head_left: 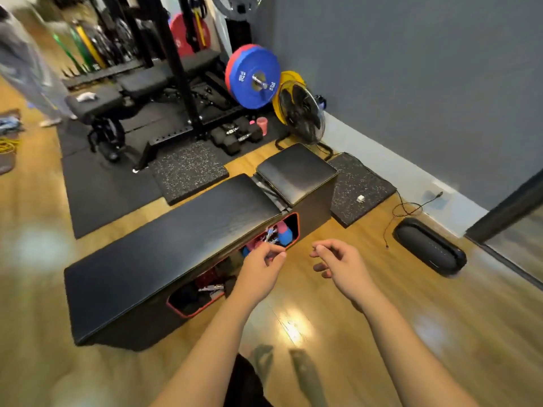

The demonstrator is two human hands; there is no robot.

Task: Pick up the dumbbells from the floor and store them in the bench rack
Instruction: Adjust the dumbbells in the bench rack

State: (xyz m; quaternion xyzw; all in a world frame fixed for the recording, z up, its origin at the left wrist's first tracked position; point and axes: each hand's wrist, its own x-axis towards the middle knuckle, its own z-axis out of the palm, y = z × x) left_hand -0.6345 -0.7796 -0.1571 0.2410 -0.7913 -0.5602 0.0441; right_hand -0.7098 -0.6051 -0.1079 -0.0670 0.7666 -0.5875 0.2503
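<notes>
A person stands over a long black bench [176, 239] on a wooden floor, both bare forearms reaching forward. The left hand [260, 267] and right hand [342, 264] hover with fingers loosely curled, holding nothing that can be made out. The left hand is just in front of the bench rack [276, 233], a red-edged opening in the bench's near side, where pink and blue weights already sit.

A cluster of black dumbbells [236, 135] lies on the floor mat far beyond the bench, near a blue weight plate [252, 76] and a floor fan [301, 114], well apart from both hands.

Likely risks: the rack opening looks crowded, so another dumbbell could jam or roll back out. Reaching the far dumbbells means stepping round the bench, where loose mats and a thin cable [407, 210] on the right could trip a foot.
</notes>
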